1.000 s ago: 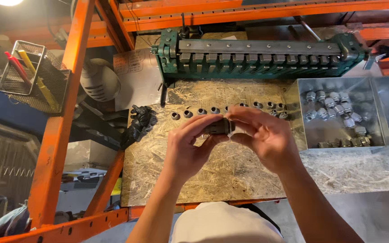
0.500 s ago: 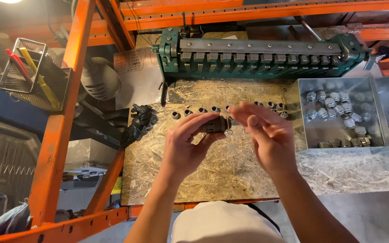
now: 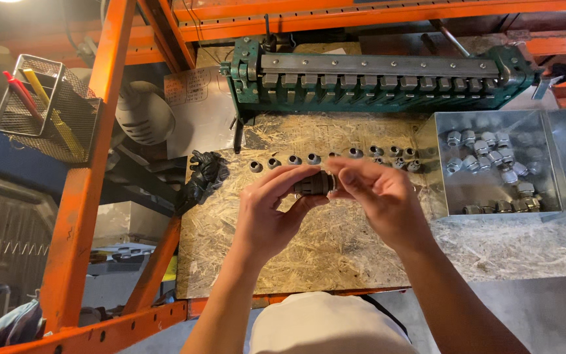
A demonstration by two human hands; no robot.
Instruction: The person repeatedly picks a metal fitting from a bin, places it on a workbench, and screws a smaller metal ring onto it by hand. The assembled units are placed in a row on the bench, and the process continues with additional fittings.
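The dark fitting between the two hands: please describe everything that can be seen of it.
The dark fitting is a small, roughly cylindrical part, black-brown, with a ribbed or threaded look; its material is unclear. It lies sideways, lifted above the chipboard bench. The left hand pinches its left end, and the right hand grips its right end with the fingertips, hiding that part.

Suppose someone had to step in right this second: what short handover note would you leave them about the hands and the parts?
Left hand: grips the small dark cylindrical fitting above the chipboard bench top.
Right hand: fingertips on the fitting's right end.
Done: a row of small dark ring-shaped parts lies along the back of the bench.
Left: grey and brass fittings sit in the open metal tray at right.
Black gloves lie unused at the left edge.
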